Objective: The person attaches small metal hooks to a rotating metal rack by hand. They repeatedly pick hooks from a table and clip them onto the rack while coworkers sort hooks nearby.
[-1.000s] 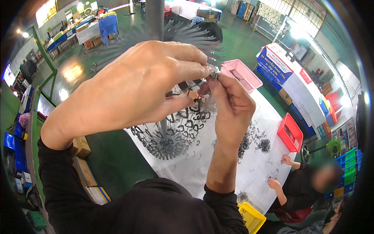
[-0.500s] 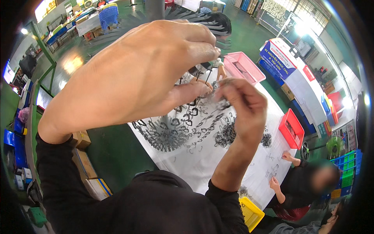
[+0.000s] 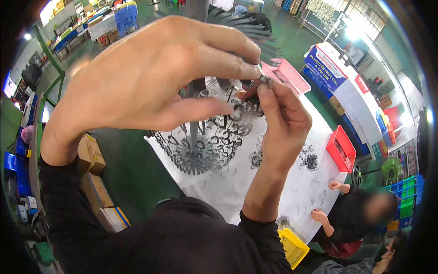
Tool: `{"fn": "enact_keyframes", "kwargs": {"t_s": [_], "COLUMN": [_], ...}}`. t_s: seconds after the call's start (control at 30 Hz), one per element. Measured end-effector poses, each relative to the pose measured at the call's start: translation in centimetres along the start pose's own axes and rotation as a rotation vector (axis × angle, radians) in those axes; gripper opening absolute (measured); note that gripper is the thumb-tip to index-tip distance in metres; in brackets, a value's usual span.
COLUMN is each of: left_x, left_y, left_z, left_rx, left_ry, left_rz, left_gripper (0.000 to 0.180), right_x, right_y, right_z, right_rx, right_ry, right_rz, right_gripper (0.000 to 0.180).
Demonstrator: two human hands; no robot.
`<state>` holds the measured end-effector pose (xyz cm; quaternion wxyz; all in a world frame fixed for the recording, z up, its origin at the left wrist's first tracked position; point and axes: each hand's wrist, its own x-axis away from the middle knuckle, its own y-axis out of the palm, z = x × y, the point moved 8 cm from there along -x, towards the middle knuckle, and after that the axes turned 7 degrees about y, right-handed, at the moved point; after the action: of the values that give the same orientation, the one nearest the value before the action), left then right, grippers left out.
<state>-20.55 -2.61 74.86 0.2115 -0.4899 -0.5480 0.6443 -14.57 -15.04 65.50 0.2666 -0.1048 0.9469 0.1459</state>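
My left hand [image 3: 155, 75] is raised in front of the rack, its fingers stretched out and the thumb apart from them. Its forefinger tip meets a small dark metal piece [image 3: 265, 80] held in a pinch by my right hand [image 3: 285, 121]; the piece is too small to make out fully. Between and below my hands stands a rack with a grey central post [image 3: 196, 11] and tiers of thin arms. Many dark hook-shaped pieces [image 3: 200, 146] hang around its lower part. My left hand hides much of the rack's middle.
A white-covered table [image 3: 246, 196] bears loose piles of dark hooks [image 3: 309, 160]. Around its edges are a pink basket [image 3: 299, 82], a red basket [image 3: 341, 148] and a yellow basket [image 3: 294, 249]. A co-worker [image 3: 351, 219] handles small pieces at the right.
My hands have come together, the left forefinger now reaching the right hand's pinch. The rack's post shows further right, and its arms look turned. The co-worker's hands shifted slightly.
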Motion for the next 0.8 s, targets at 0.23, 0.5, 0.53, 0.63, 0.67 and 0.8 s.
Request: {"fn": "enact_keyframes", "kwargs": {"t_s": [0.23, 0.5, 0.53, 0.63, 0.67, 0.8], "left_x": [-0.4, 0.2, 0.3, 0.7, 0.8, 1.1], "left_y": [-0.1, -0.3, -0.4, -0.2, -0.1, 0.2], "left_z": [0.5, -0.2, -0.3, -0.8, -0.9, -1.1], "left_rx": [-0.052, -0.083, -0.098, -0.126, -0.131, -0.152], "left_ry": [-0.049, -0.137, -0.148, -0.167, -0.176, -0.187], "left_rz": [0.022, 0.011, 0.022, 0.035, 0.03, 0.008], "left_gripper": [0.047, 0.047, 0.048, 0.047, 0.047, 0.046], "right_x": [-0.4, -0.4, -0.5, -0.8, -1.0, -2.5], "right_y": [0.0, -3.3, -4.2, -7.0, -8.2, -14.3], "right_z": [0.5, 0.2, 0.3, 1.1, 1.7, 3.2], "right_rx": [-0.144, -0.049, 0.006, 0.122, 0.158, 0.252], "right_ry": [0.022, 0.006, 0.021, 0.077, 0.116, 0.239], "right_rz": [-0.084, 0.042, 0.058, 0.052, 0.079, 0.171], "right_gripper": [0.011, 0.012, 0.012, 0.014, 0.015, 0.016]}}
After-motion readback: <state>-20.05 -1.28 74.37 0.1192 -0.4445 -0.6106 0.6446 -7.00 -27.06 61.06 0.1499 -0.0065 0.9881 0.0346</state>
